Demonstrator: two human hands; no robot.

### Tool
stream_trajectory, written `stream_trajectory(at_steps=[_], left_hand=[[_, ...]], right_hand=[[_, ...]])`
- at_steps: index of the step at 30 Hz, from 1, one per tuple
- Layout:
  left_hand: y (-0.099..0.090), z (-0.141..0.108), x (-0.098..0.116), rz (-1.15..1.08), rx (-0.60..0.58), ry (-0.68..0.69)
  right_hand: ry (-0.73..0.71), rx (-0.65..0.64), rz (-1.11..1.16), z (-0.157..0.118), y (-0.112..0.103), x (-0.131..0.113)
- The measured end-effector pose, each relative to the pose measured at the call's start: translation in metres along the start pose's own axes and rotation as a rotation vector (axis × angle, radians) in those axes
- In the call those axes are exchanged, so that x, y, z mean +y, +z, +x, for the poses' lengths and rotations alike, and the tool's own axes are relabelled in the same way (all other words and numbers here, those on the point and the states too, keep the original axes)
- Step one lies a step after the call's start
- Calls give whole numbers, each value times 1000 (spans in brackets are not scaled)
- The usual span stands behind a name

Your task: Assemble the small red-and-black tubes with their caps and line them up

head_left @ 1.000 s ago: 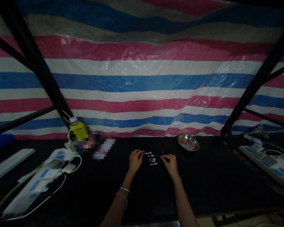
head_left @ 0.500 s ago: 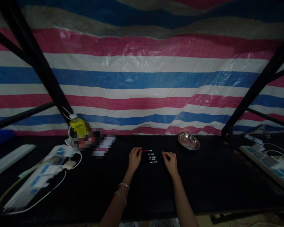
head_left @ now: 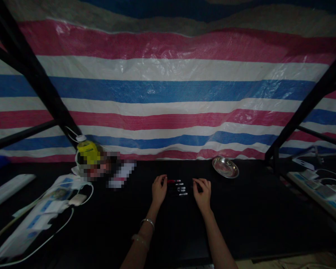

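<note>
Several slim pen-like sticks lie side by side on the black table, pointing right, in the head view. The far one is a red stick (head_left: 173, 181) with a silvery end; nearer me are black sticks (head_left: 181, 189) with shiny silver ends. My left hand (head_left: 159, 190) rests at the left end of the row, thumb and fingers closed at the red stick's end. To the right of the row, apart from it, is my right hand (head_left: 202, 192), its thumb and forefinger pinched together. Whatever sits between those fingertips is too dark and small to make out.
A round metal dish (head_left: 225, 167) stands at the back right. White power strips with cables lie at the left (head_left: 42, 216) and right (head_left: 322, 190). A yellow bottle (head_left: 89, 151) stands back left by a blurred-out patch. Black frame posts rise on both sides.
The view has shifted slightly. My right hand's fingers have moved a little, and the dark piece at its fingertips shows less clearly. My left hand stays at the red stick.
</note>
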State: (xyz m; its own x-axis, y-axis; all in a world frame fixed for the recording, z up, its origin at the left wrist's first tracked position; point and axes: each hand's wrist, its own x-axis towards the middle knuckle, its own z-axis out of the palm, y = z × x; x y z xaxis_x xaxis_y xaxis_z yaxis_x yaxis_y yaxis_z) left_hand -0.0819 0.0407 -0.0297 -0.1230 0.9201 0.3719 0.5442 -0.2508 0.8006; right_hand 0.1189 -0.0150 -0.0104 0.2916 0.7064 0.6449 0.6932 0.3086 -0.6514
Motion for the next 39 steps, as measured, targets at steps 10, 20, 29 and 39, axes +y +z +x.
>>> stream_trajectory(at_steps=[10,20,29,39], left_hand=[[3,-2,-1,-98,23,-60],[2,-1,3,-145,-8,-108],[6,-3,-2,-134,32,-134],[6,6,-9,-196,-29,-160]], right_hand=[[-767,-894,242,-56,17,-135],[-780,-1118,117,-34,16,-150],[-630,-959,63,-35,32,-122],[-429,-787,56,-34,0,-103]])
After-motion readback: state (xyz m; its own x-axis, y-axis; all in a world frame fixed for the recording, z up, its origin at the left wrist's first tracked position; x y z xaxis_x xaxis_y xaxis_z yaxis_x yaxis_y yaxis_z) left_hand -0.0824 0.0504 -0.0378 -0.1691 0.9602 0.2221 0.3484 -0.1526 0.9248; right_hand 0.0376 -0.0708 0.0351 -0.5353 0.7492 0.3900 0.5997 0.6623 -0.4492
